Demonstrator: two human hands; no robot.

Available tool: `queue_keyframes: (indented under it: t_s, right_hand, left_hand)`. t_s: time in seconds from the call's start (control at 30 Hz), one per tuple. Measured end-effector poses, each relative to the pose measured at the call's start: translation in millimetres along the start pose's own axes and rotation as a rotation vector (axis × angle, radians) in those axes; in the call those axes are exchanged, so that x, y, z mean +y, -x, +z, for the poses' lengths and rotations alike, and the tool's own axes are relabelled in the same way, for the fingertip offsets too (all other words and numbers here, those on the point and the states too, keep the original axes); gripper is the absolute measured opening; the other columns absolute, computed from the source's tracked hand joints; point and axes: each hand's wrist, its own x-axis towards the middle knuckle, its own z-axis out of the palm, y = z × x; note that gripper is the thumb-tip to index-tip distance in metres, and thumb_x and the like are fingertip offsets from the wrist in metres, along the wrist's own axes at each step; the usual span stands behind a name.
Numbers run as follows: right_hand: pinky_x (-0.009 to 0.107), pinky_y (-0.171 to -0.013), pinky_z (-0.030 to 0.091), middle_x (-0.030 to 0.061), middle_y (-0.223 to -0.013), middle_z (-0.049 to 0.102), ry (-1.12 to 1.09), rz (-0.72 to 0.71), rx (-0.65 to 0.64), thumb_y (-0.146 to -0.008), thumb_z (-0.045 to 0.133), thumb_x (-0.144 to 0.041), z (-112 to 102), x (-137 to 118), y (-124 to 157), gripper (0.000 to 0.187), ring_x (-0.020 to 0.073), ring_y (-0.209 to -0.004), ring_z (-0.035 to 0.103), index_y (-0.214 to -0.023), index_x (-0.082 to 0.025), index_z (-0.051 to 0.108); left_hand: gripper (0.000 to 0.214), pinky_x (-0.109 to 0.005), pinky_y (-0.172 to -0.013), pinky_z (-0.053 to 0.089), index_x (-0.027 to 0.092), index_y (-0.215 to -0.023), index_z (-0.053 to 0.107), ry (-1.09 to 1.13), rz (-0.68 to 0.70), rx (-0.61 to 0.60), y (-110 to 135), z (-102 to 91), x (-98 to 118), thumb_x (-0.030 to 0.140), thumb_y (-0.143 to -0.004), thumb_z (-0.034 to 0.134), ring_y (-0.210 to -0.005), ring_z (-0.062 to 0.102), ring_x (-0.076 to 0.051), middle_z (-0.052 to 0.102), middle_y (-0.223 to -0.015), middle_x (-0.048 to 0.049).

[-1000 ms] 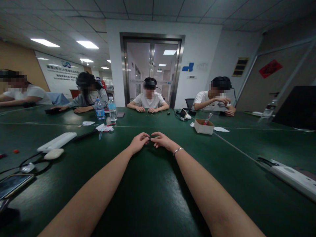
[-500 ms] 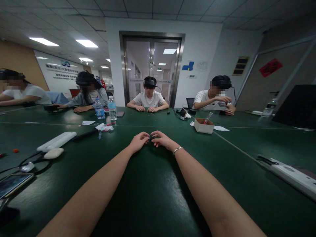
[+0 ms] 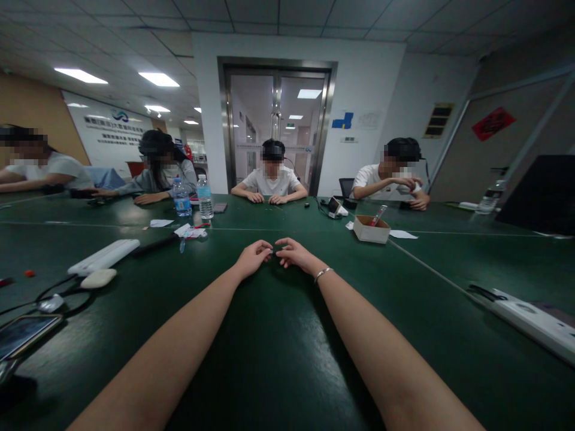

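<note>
Both my forearms stretch out over the dark green table (image 3: 287, 359). My left hand (image 3: 252, 258) and my right hand (image 3: 295, 255) meet fingertip to fingertip near the table's middle. The fingers of each hand are curled and pinched together on a tiny dark thing (image 3: 272, 253) between them, too small to name. A silver bracelet (image 3: 322, 274) circles my right wrist.
A white power strip (image 3: 104, 256), a white pebble-shaped object (image 3: 97, 279), cables and a phone (image 3: 24, 333) lie at the left. Another power strip (image 3: 530, 321) is at the right. A cardboard box (image 3: 371, 229) and two water bottles (image 3: 194, 199) stand farther off. Several people sit across the table.
My hands have stayed together in almost the same spot. The view has shifted very slightly.
</note>
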Motion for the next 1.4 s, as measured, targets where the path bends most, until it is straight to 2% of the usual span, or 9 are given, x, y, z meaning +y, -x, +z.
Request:
queue_keyframes:
  t_s: [0.1, 0.33, 0.47, 0.63, 0.8, 1.0, 1.2, 1.3, 1.4]
  right_hand:
    - [0.014, -0.037, 0.048, -0.0012, -0.064, 0.057, -0.015, 0.020, 0.004, -0.086, 0.053, -0.014, 0, -1, 1, 0.015, 0.0071, -0.042, 0.055, -0.099, -0.015, 0.048]
    - [0.015, -0.039, 0.049, -0.0016, -0.065, 0.056, -0.021, 0.005, -0.011, -0.083, 0.055, -0.009, -1, -1, 2, 0.020, 0.0070, -0.044, 0.055, -0.101, -0.015, 0.049]
    - [0.014, -0.040, 0.049, -0.0038, -0.065, 0.054, -0.009, -0.032, -0.019, -0.077, 0.059, -0.001, -1, 0, 1, 0.032, 0.0066, -0.045, 0.055, -0.103, -0.016, 0.049]
    - [0.014, -0.038, 0.048, -0.0011, -0.066, 0.056, -0.010, -0.008, 0.002, -0.085, 0.053, -0.010, 0, 1, 0, 0.019, 0.0067, -0.043, 0.055, -0.103, -0.014, 0.050]
    - [0.014, -0.038, 0.049, -0.0019, -0.068, 0.056, -0.008, -0.028, -0.010, -0.082, 0.053, -0.005, -1, 2, -2, 0.023, 0.0058, -0.043, 0.055, -0.102, -0.016, 0.051]
    - [0.014, -0.038, 0.048, -0.0021, -0.063, 0.056, -0.010, -0.025, -0.011, -0.083, 0.051, -0.004, -1, 2, -1, 0.021, 0.0068, -0.043, 0.054, -0.101, -0.014, 0.051]
    - [0.015, -0.038, 0.048, -0.0024, -0.065, 0.055, -0.022, -0.020, -0.003, -0.082, 0.052, -0.004, 0, 0, 0, 0.021, 0.0067, -0.044, 0.054, -0.100, -0.015, 0.050]
    - [0.015, -0.038, 0.048, -0.0031, -0.063, 0.054, -0.036, -0.008, 0.007, -0.083, 0.051, -0.004, 1, -1, 1, 0.021, 0.0071, -0.044, 0.054, -0.100, -0.015, 0.050]
    - [0.015, -0.039, 0.048, -0.0026, -0.066, 0.054, -0.063, -0.006, 0.013, -0.083, 0.050, -0.005, 1, -2, 1, 0.019, 0.0072, -0.045, 0.055, -0.099, -0.015, 0.051]
  left_hand:
    - [0.023, -0.028, -0.067, 0.046, 0.017, -0.090, 0.056, 0.002, 0.001, -0.005, 0, 0.0, 1, 0.035, -0.077, 0.052, -0.070, 0.058, -0.014, 0.061, -0.078, -0.0029]
    - [0.024, -0.028, -0.067, 0.046, 0.017, -0.092, 0.056, -0.001, 0.003, -0.005, 1, -0.5, 0, 0.035, -0.078, 0.051, -0.072, 0.058, -0.014, 0.061, -0.080, -0.0037]
    - [0.025, -0.028, -0.066, 0.046, 0.017, -0.091, 0.057, -0.017, -0.002, -0.006, 0, -0.3, 0, 0.036, -0.077, 0.050, -0.069, 0.058, -0.014, 0.060, -0.077, -0.0031]
    - [0.025, -0.028, -0.067, 0.045, 0.016, -0.089, 0.056, -0.012, -0.007, -0.005, 1, 0.3, 4, 0.037, -0.077, 0.050, -0.069, 0.057, -0.014, 0.060, -0.076, -0.0025]
    - [0.031, -0.028, -0.066, 0.044, 0.016, -0.084, 0.056, -0.056, -0.032, -0.048, 1, 0.0, 3, 0.045, -0.078, 0.046, -0.063, 0.056, -0.013, 0.059, -0.068, -0.0011]
    - [0.033, -0.029, -0.067, 0.044, 0.015, -0.088, 0.053, -0.034, -0.013, -0.080, 1, 0.9, 1, 0.044, -0.072, 0.056, -0.068, 0.057, -0.014, 0.060, -0.071, -0.0022]
    - [0.036, -0.029, -0.070, 0.043, 0.018, -0.084, 0.055, -0.197, -0.061, -0.087, 4, 0.9, 6, 0.050, -0.081, 0.039, -0.069, 0.057, -0.015, 0.062, -0.073, -0.0019]
    - [0.035, -0.029, -0.071, 0.044, 0.019, -0.095, 0.054, -0.237, -0.070, -0.045, 5, 0.5, 6, 0.047, -0.083, 0.037, -0.072, 0.057, -0.015, 0.062, -0.084, -0.0029]
    - [0.030, -0.030, -0.079, 0.043, 0.018, -0.104, 0.052, -0.343, 0.035, 0.059, 3, -1.1, 18, 0.037, -0.084, 0.041, -0.085, 0.056, -0.016, 0.057, -0.099, -0.0060]
